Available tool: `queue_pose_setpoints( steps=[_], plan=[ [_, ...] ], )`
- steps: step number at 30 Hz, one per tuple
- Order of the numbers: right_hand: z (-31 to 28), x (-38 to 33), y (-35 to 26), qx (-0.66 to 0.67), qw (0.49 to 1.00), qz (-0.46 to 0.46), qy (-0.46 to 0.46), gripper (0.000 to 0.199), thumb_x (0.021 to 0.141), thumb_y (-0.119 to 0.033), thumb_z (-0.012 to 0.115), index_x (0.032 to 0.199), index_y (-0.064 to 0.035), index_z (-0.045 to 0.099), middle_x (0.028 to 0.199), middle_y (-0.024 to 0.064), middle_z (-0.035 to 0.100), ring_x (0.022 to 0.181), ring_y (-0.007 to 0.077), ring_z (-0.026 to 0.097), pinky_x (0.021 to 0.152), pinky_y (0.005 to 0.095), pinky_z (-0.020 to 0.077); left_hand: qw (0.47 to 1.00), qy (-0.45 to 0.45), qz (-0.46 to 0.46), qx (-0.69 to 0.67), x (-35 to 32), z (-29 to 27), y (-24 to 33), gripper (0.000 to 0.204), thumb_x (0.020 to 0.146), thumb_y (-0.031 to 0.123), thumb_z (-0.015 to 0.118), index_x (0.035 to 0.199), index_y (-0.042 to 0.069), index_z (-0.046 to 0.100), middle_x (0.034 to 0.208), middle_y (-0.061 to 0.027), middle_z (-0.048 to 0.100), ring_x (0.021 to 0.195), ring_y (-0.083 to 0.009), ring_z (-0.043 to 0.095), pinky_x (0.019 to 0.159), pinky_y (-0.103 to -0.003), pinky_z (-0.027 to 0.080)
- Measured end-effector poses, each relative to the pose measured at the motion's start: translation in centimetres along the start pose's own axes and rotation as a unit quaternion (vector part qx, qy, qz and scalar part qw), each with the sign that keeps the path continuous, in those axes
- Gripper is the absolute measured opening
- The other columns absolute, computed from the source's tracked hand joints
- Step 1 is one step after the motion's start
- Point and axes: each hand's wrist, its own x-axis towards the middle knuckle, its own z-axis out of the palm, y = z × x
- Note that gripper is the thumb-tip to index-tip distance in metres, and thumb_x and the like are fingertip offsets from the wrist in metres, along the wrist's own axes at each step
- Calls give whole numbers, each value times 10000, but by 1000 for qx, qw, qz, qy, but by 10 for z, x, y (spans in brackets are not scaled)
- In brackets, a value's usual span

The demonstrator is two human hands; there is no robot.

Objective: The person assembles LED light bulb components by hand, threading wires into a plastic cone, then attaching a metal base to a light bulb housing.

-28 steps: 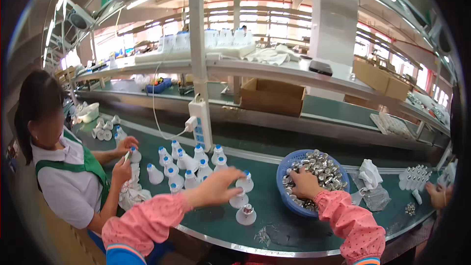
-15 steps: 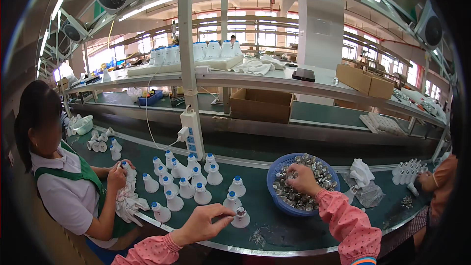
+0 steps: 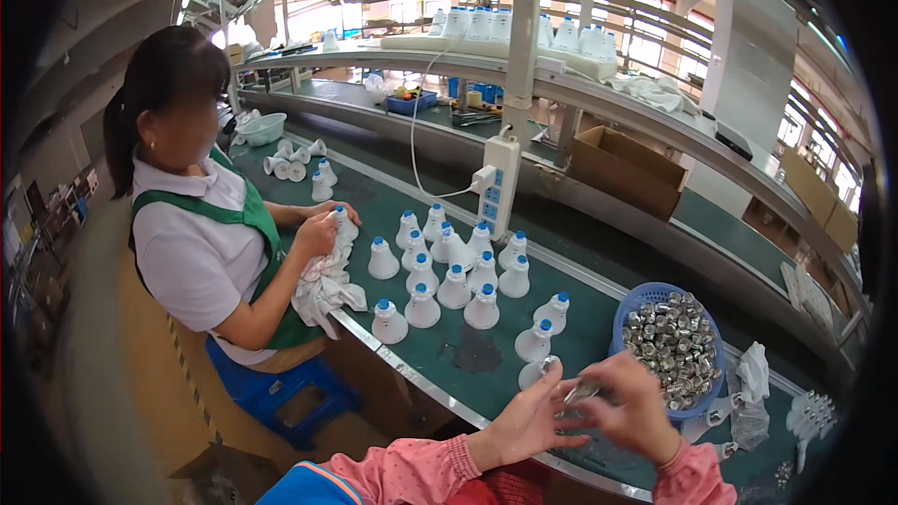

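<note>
We are sitting at the near edge of a long green bench [image 3: 599,318] with a metal lip, and our pink sleeves are coming up from the bottom of the view. Our left hand [image 3: 533,416] is lying half open, fingers stretched toward the right, touching a white housing [image 3: 535,372] that is standing on the bench just beyond it. Our right hand [image 3: 629,407] is curling closed, pinching a small silver cap [image 3: 582,391] between thumb and fingers, right beside the left hand's fingertips; the cap is shiny metal and too small for us to make out further. Just beyond the right hand a blue basket [image 3: 645,295] is sitting on the bench, heaped with the same silver caps. To its left, more white bulb housings [image 3: 456,288], each with a blue tip, are standing upright in a loose cluster. Farther left a co-worker [image 3: 201,243] in a white shirt and green apron is sitting on a blue stool [image 3: 271,388], gripping one housing with a white rag [image 3: 325,285]. Behind the cluster a white power strip [image 3: 496,185] is hanging on a post. Beyond that a lower belt is carrying a cardboard box [image 3: 625,166], and a shelf above is holding a row of white housings, under bright windows.
</note>
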Motion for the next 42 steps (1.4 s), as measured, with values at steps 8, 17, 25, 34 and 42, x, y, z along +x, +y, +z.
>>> queue_pose_setpoints(
  steps=[8, 17, 25, 34, 42],
  plan=[
    [36, -2, -32, -88, 986, -23, -142, 549, 744, -175, 841, 1242, -116, 618, 1249, 216, 560, 944, 359, 712, 719, 426, 601, 980, -28, -33, -192, -23, -15, 3, 448, 1040, 539, 534, 1163, 134, 683, 997, -28, 661, 965, -215, 628, 849, -439, 511],
    [47, 27, -24, 145, 973, 108, -146, 406, 819, -76, 801, 1199, -27, 668, 1087, 95, 626, 1012, 208, 639, 813, 334, 542, 984, 34, 40, -169, -35, -23, 19, 413, 1092, 378, 455, 1294, 42, 585, 1159, -122, 675, 1021, -260, 666, 900, -439, 547],
    [49, 16, -16, 333, 894, 276, -113, 314, 938, 6, 670, 1240, 63, 607, 1028, 71, 695, 842, 84, 657, 661, 230, 526, 982, 68, 36, -170, -32, -39, 13, 322, 1039, 197, 583, 1302, 10, 577, 1166, -122, 659, 994, -236, 650, 758, -343, 552],
    [36, 27, 7, 90, 981, 166, -38, 347, 874, 10, 700, 1207, 26, 603, 938, 136, 684, 786, 235, 680, 719, 346, 545, 980, 142, 47, -128, -39, -42, 22, 316, 1027, 202, 607, 1261, -10, 598, 1023, -118, 661, 866, -203, 615, 683, -318, 519],
    [54, 76, 40, -94, 993, 62, -34, 344, 803, 0, 737, 1141, -21, 678, 955, 147, 641, 816, 300, 677, 726, 371, 531, 983, 151, 106, -19, -48, -51, 32, 291, 1012, 191, 634, 1214, -18, 622, 1012, -115, 674, 813, -172, 651, 659, -319, 537]
  ],
)
